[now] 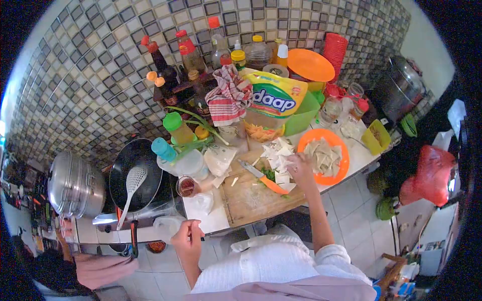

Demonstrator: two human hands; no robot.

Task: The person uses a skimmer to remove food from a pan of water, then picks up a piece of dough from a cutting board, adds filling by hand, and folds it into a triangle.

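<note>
Right hand (301, 169): fingers bent down onto the right edge of a pile of white cut pieces (277, 159); contact is visible, but whether any piece is gripped cannot be told. The pile lies at the far right of a wooden cutting board (248, 198). 1 knife (261, 177) with an orange handle lies free on the board, just left of the hand. Just right of the hand, an orange plate (331, 179) carries more white strips. Left hand (188, 240): loosely curled, off the near edge of the white counter (213, 218), with nothing visible in it. Far of the board stand a yellow bag (275, 98) and a striped cloth (228, 98). At left, a dark wok (123, 168) holds a white slotted spatula (134, 181).
</note>
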